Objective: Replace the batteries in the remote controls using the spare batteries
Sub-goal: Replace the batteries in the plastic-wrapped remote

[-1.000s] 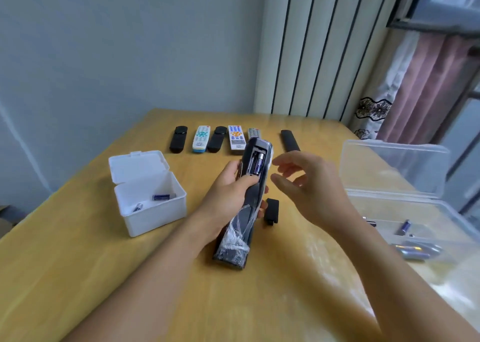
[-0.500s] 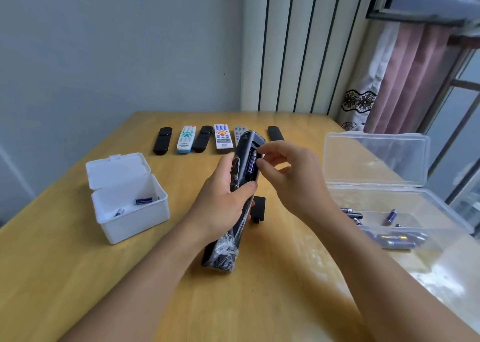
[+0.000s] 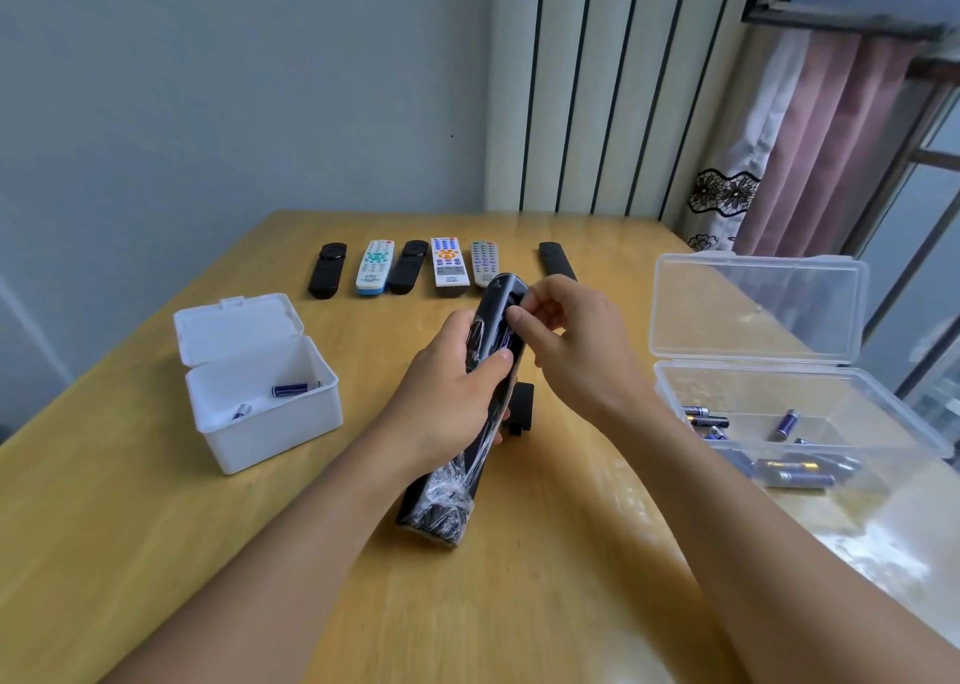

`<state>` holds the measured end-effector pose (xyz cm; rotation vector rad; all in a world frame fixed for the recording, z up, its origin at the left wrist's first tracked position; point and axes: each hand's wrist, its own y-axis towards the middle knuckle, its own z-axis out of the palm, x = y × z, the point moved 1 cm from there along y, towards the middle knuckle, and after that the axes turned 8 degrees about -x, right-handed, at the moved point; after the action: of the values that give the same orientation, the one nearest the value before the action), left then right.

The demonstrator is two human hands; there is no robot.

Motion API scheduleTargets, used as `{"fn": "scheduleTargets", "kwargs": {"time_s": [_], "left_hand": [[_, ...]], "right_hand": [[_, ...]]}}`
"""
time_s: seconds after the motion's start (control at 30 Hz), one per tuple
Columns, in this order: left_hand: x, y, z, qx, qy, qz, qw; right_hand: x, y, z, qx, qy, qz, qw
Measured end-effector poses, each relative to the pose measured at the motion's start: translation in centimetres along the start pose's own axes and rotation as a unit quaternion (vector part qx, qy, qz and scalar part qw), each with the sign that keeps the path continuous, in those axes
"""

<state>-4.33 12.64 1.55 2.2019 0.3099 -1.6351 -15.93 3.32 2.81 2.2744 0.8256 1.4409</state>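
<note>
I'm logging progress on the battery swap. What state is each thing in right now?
Wrapped remote: held tilted by the left hand, battery bay open.
Right hand: fingertips at the bay.
Battery cover: off, on the table.
White box: lid open, two batteries inside.
Clear box: lid open, several batteries inside.
Six remotes: lying in a row.

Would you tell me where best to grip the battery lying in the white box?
Pinch the battery across its middle, probably coming straight down through the white box's open top: it lies flat against the far wall, its long sides exposed.
</note>
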Motion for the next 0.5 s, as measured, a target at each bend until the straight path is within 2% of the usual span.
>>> {"fn": "scheduleTargets", "kwargs": {"time_s": [0.33, 0.5], "left_hand": [[0.10, 0.17, -0.12, -0.019, 0.043, -0.015, 0.999], [-0.40, 0.13, -0.22, -0.016, 0.049, -0.008, 0.999]], "right_hand": [[0.19, -0.02, 0.23, 0.008, 0.043, 0.052, 0.998], [0.31, -0.05, 0.14, -0.038, 0.061, 0.062, 0.995]]}}
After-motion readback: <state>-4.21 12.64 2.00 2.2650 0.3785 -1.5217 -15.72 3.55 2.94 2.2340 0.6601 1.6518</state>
